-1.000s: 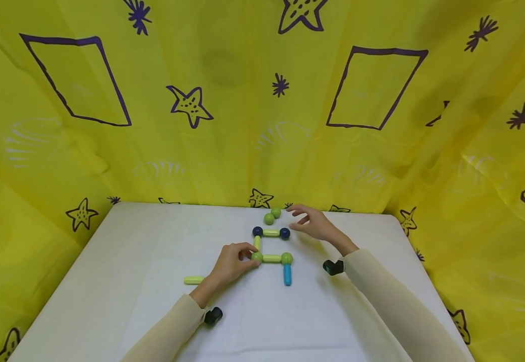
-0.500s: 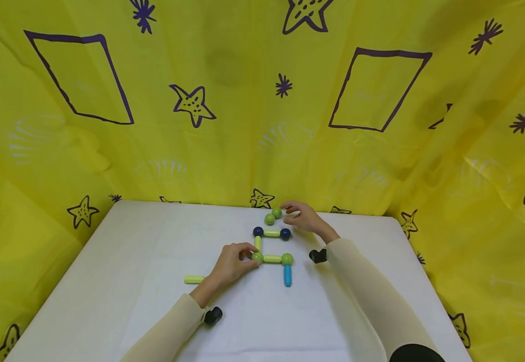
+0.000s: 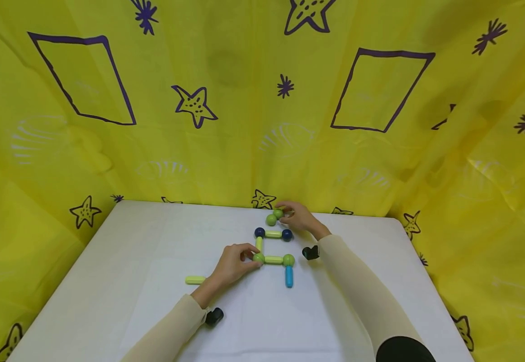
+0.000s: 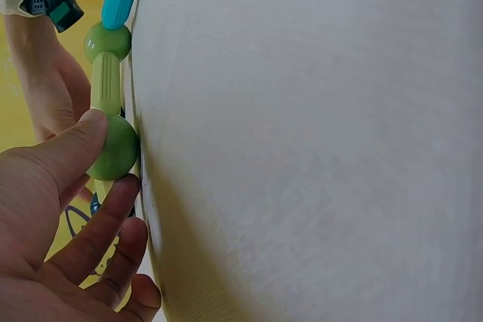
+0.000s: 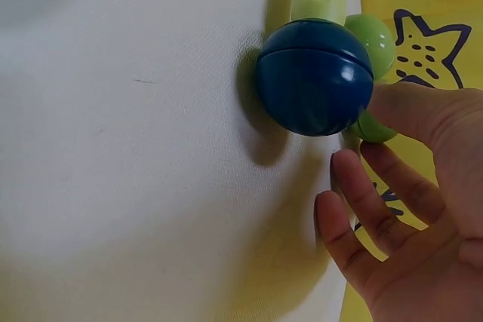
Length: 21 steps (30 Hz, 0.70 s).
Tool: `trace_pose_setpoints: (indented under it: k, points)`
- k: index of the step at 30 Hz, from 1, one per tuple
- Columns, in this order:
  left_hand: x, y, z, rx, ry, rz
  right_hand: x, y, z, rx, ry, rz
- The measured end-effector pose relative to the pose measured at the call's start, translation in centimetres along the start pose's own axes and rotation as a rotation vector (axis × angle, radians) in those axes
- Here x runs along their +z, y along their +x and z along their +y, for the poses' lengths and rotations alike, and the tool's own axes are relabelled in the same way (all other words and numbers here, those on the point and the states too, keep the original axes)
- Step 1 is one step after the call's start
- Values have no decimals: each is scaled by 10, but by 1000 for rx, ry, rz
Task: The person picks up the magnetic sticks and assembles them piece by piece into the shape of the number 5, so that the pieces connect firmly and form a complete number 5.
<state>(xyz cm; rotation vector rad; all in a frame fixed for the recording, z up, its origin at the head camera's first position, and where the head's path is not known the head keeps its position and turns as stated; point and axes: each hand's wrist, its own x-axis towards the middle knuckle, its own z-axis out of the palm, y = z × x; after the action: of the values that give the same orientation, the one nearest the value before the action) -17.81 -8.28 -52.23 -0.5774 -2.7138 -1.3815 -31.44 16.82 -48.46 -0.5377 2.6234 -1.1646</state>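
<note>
**Clerk:** Item one, the hands. What did you log?

**Operator:** Left hand (image 3: pixel 231 265): I logged it pinching the green corner ball (image 3: pixel 257 257) of the figure, thumb and forefinger curled on it; the left wrist view showed both fingers on that ball (image 4: pixel 115 147). Right hand (image 3: pixel 300 217): at the far edge of the white table (image 3: pixel 122 261), thumb touching the farther of two loose green balls (image 3: pixel 278 213). In the right wrist view its fingers (image 5: pixel 377 209) lay loosely spread, and I could not tell whether it gripped that ball.

**Clerk:** Item two, the figure.

**Operator:** One navy ball (image 3: pixel 259 232), a pale green rod (image 3: pixel 273 234) and a second navy ball (image 3: pixel 287 234) formed the far row. A short green rod (image 3: pixel 258 244) ran from the first navy ball down to the held corner ball. From there a green rod (image 3: pixel 273 259) reached another green ball (image 3: pixel 288 260), with a blue rod (image 3: pixel 289 276) pointing toward me.

**Clerk:** Loose pieces?

**Operator:** The second loose green ball (image 3: pixel 271 219), touching the first, just beyond the far row. One pale green rod (image 3: pixel 195 279) lay alone, left of the left wrist.

**Clerk:** Surroundings?

**Operator:** A yellow cloth (image 3: pixel 244 115) with purple stars, hung behind the table.
</note>
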Motion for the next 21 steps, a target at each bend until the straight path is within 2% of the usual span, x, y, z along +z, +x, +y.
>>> trace_pose_setpoints:
  k: [4, 21]
  points:
    - [0, 0, 1, 5, -6, 4, 1, 0, -1, 26, -6, 4]
    - [1, 0, 1, -14, 9, -4, 3, -1, 5, 8, -50, 24]
